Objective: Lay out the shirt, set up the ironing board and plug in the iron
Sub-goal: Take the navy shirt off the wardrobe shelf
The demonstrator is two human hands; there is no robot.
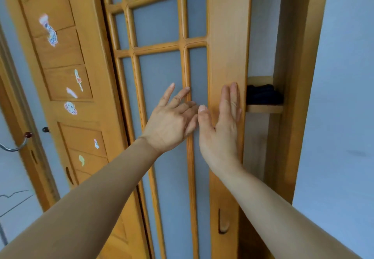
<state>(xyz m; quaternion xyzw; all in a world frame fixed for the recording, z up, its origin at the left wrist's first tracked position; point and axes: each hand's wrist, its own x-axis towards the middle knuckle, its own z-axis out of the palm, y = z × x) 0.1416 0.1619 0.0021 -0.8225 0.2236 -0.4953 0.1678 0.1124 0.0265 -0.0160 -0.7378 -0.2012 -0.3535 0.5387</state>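
Big wooden sliding door [170, 100] fills the middle, frosted panes in a lattice, its right stile [228, 35] pulled short of the frame, so a narrow gap shows at three o'clock. In that gap, a shelf [264, 108] with dark folded cloth [263, 94] on it; whether that is the shirt, I cannot tell. No ironing board or iron in sight.

Right hand [220, 129] lies flat on the stile, fingers straight and together, gripping nothing, likely placed to push the door toward nine o'clock. Left hand [172, 121] hovers over the lattice, fingers spread and loose, empty.

There looks to be room to slide leftward over the stickered panel [66, 60]. A recessed pull [222, 222] sits at six o'clock, unused.
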